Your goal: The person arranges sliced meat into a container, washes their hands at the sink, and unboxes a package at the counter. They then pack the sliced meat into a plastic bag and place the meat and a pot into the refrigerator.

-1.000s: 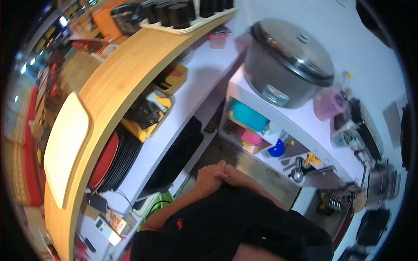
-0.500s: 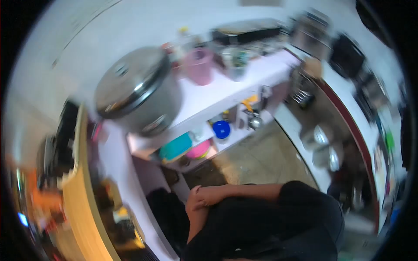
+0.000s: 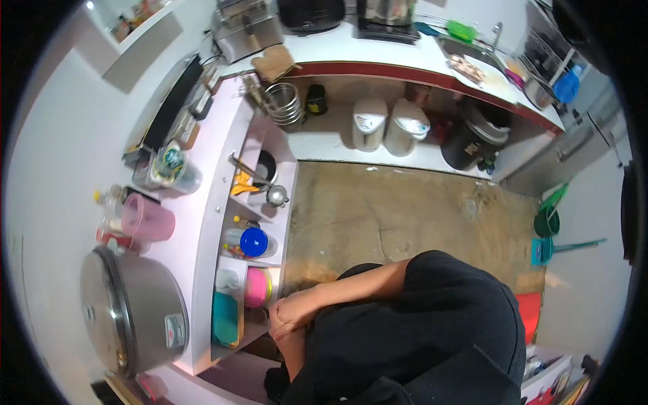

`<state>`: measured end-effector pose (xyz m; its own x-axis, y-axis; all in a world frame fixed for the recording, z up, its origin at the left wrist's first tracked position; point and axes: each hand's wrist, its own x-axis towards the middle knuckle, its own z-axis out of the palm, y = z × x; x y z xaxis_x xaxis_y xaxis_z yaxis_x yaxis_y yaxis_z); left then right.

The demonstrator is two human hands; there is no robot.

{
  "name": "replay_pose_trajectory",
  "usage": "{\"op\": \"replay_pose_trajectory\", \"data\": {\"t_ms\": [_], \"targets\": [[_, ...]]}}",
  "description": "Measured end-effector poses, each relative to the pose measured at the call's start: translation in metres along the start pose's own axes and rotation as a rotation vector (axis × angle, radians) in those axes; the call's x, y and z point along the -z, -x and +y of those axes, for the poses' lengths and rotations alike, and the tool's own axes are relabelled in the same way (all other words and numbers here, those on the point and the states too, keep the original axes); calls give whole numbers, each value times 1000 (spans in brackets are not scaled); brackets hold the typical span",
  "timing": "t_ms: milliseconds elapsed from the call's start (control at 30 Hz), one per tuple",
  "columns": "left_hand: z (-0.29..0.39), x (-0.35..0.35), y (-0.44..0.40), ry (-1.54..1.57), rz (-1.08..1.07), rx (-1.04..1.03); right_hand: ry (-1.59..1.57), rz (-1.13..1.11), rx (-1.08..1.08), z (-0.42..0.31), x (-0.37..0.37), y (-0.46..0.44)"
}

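Head view, right hand [image 3: 301, 307] over left hand [image 3: 277, 327], near pink-white shelving [image 3: 208, 253].

No readable text or numbers

White walls [image 3: 50, 175] left and right. Brown floor [image 3: 418, 209], smooth but stained, with a thin crack-like line near the middle. Pale shelf unit [image 3: 204, 270] runs down the left, open compartments facing the floor. White counter [image 3: 331, 52] spans the back, dark red front edge [image 3: 378, 69], open bay below with a white base ledge [image 3: 324, 150]. Sink [image 3: 466, 48] set in toward the right. Small white wall shelf [image 3: 125, 42] upper left. Lighting bright, soft shadows under the counter.
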<state>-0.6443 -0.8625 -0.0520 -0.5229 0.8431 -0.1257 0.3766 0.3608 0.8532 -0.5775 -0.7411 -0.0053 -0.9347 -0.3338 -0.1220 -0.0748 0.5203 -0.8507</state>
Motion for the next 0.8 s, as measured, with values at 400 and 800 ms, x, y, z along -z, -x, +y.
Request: {"op": "replay_pose_trajectory", "data": {"t_ms": [400,800], "targets": [[14,-2,37,42,-30,-50,-82,274,188,9,-33,23],[25,-10,141,137,224,182,-437,-78,-171,9,-113,23]]}}
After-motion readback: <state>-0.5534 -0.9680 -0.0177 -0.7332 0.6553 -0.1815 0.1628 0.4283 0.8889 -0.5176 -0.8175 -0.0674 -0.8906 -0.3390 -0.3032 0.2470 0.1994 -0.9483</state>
